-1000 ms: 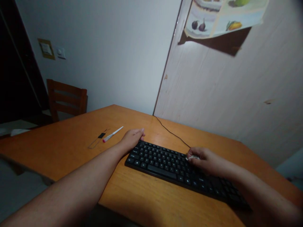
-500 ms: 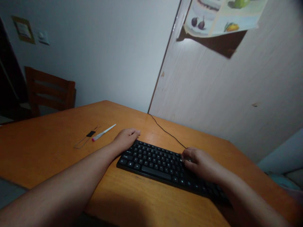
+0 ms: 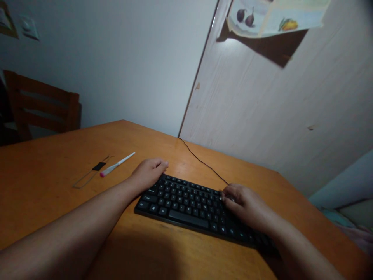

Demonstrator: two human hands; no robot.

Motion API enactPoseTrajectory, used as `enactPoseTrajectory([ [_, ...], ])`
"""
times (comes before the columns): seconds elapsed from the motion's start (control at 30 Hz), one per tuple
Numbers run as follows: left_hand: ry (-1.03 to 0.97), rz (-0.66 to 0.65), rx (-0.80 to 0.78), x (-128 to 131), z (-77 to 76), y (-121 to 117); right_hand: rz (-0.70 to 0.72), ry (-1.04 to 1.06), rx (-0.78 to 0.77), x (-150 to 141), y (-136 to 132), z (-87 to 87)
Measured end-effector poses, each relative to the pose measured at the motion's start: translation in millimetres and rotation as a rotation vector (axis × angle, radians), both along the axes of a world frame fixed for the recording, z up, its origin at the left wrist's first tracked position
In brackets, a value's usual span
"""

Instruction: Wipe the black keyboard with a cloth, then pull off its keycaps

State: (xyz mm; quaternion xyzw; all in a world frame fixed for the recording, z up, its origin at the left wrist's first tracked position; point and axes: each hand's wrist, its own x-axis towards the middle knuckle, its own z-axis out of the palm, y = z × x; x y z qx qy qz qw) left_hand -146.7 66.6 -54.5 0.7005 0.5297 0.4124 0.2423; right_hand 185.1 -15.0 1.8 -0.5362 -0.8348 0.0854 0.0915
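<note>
A black keyboard (image 3: 186,202) lies at a slant on the wooden table. My left hand (image 3: 149,173) is closed at its far left corner, with the fingertips partly out of sight. Over the right part of the keys, my right hand (image 3: 243,202) has its fingers bent and pinched together. A small shiny spot shows between them, too little to name. Left of my left hand lie a small white brush (image 3: 118,164) with a pink tip and a wire keycap puller (image 3: 99,166) with a black middle. My right hand and forearm cover part of the keyboard.
The keyboard's black cable (image 3: 201,160) runs back to the wall. A wooden chair (image 3: 43,101) stands beyond the table's (image 3: 157,249) left side. Fruit pictures (image 3: 268,19) hang on the panel at the back right.
The head view has turned slightly, so the chair, brush and keycap puller appear farther left. Both hands keep their places at the keyboard, with little visible finger movement.
</note>
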Motion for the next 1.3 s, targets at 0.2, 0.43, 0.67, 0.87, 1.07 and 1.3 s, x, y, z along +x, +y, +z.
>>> enactPoseTrajectory([
  [0.2, 0.006, 0.001, -0.001, 1.4, 1.2, -1.4, 0.027, -0.012, -0.005, -1.7, -2.0, 1.3],
  [0.43, 0.007, 0.003, -0.002, 2.8, 2.2, -2.3, 0.031, -0.042, 0.019, -3.0, -4.3, 3.9],
  [0.67, 0.021, 0.003, -0.010, 3.3, 4.6, -3.3, 0.040, 0.007, 0.032, -0.5, -7.4, 4.1],
  [0.87, 0.010, -0.001, 0.003, 2.2, 0.6, -2.2, 0.060, -0.030, 0.076, -9.8, -8.6, 0.7],
  [1.07, -0.007, -0.014, -0.005, 2.2, 1.4, -2.2, 0.087, -0.067, 0.028, -11.8, -9.9, 5.5],
  [1.3, -0.063, -0.013, -0.046, 3.5, 3.7, -3.9, 0.072, -0.070, 0.052, -12.9, -9.8, 3.5],
])
